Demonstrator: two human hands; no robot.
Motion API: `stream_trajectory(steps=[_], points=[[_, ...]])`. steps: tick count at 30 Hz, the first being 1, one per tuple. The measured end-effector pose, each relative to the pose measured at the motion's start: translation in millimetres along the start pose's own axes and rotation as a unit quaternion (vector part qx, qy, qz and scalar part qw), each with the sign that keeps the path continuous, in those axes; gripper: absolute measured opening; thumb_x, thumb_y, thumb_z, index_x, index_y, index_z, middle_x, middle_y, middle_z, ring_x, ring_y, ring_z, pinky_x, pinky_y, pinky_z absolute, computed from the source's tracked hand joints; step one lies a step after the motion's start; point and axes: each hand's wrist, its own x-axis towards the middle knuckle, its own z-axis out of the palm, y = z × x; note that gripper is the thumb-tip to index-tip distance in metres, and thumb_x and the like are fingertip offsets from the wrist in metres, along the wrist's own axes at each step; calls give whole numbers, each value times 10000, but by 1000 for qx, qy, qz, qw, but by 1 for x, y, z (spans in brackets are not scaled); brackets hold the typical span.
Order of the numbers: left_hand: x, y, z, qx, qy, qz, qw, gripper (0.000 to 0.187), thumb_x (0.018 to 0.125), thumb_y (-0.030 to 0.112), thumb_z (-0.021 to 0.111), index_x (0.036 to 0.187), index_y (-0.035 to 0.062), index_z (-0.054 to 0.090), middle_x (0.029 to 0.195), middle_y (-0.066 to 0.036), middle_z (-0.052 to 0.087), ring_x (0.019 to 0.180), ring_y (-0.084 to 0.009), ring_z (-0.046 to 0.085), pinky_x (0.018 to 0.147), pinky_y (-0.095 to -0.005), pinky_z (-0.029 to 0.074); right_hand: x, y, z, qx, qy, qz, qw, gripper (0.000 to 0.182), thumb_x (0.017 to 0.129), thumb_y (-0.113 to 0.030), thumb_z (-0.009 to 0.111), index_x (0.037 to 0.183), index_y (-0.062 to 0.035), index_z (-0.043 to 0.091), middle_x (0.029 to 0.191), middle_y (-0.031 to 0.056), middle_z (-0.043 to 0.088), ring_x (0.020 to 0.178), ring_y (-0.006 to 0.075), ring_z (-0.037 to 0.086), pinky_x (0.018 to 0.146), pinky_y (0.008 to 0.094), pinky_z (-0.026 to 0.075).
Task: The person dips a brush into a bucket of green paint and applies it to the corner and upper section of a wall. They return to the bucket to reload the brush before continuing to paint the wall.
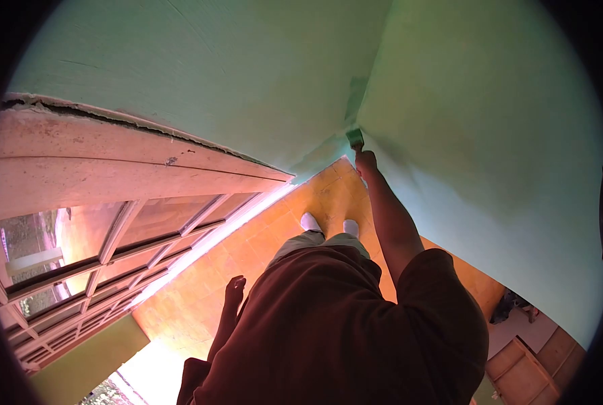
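My right hand is closed round the handle of a paintbrush, out ahead at the inner corner of two green walls. The brush's wide bristles are at the corner, low down near the floor. Darker, wet-looking green paint runs up the corner above the brush, and another darker strip follows the bottom of the left wall. My left hand hangs by my left side, fingers loosely bent and seemingly holding nothing.
To the left is a pink wooden frame with glass panes and a cracked gap along its edge. My feet stand on orange floor tiles. Wooden furniture lies behind to the lower right. Bright light comes from the lower left.
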Motion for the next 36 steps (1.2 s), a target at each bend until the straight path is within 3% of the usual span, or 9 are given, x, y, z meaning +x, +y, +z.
stream_trajectory(steps=[5, 7, 8, 15, 17, 24, 27, 29, 36], points=[[19, -16, -9, 56, -64, -14, 996, 346, 835, 269, 584, 1060, 6, 573, 849, -102, 621, 734, -165, 572, 706, -310, 465, -21, -42, -38, 64, 89, -148, 983, 433, 905, -340, 402, 785, 15, 619, 584, 146, 581, 540, 256, 584, 495, 364, 437], [11, 12, -9, 22, -23, -13, 999, 345, 835, 265, 584, 1066, 9, 571, 873, -105, 623, 742, -166, 573, 714, -310, 464, -62, -50, -55, 248, 135, -201, 938, 332, 905, -228, 410, 833, 18, 620, 581, 97, 558, 486, 198, 535, 480, 332, 405], [18, 5, -12, 24, -26, -14, 999, 345, 835, 265, 584, 1066, 9, 571, 873, -105, 623, 742, -166, 573, 714, -310, 464, -84, -58, -58, 389, 132, -204, 889, 275, 904, -244, 471, 809, -19, 598, 497, -30, 410, 382, 31, 331, 364, 205, 267], [37, 6, -29, -21, -28, -51, 998, 353, 842, 275, 582, 1086, 20, 563, 922, -108, 619, 793, -173, 572, 748, -306, 456, -73, -49, -54, 497, 43, -177, 848, 267, 907, -233, 451, 797, -28, 583, 546, -4, 470, 435, 52, 401, 399, 226, 324], [42, 8, -33, -25, -23, -34, 999, 360, 842, 277, 582, 1090, 17, 559, 934, -112, 618, 793, -177, 574, 749, -307, 456, -39, -22, -28, 253, 233, -233, 910, 267, 907, -229, 437, 804, -31, 583, 580, 28, 512, 498, 105, 472, 477, 266, 391], [50, -5, -34, -27, -42, -34, 998, 371, 840, 278, 582, 1093, 8, 555, 947, -117, 618, 790, -179, 577, 748, -308, 457, 6, 28, 2, -132, 293, -265, 909, 281, 893, -271, 456, 768, -50, 576, 602, 47, 523, 495, 167, 495, 480, 316, 403], [56, -9, -29, -42, -54, -27, 997, 373, 837, 278, 586, 1090, 6, 555, 945, -117, 619, 784, -177, 577, 743, -305, 458, -15, -6, -21, 129, 38, -24, 991, 246, 899, -242, 412, 841, -48, 551, 572, 91, 541, 518, 261, 557, 472, 372, 435], [58, 1, -27, 17, -63, 23, 998, 366, 834, 273, 591, 1081, 5, 559, 932, -115, 621, 767, -175, 579, 723, -303, 463, -71, -49, -55, 489, -51, 51, 869, 191, 897, -228, 427, 891, -72, 536, 492, 1, 430, 397, 154, 459, 349, 294, 338], [117, -21, -12, 36, -135, 16, 990, 357, 829, 267, 603, 1065, 2, 563, 914, -103, 622, 758, -169, 577, 706, -301, 466, -203, -132, -107, 515, 116, -232, 817, 106, 899, -198, 463, 895, -92, 460, 607, -33, 401, 398, 34, 302, 349, 203, 228]])
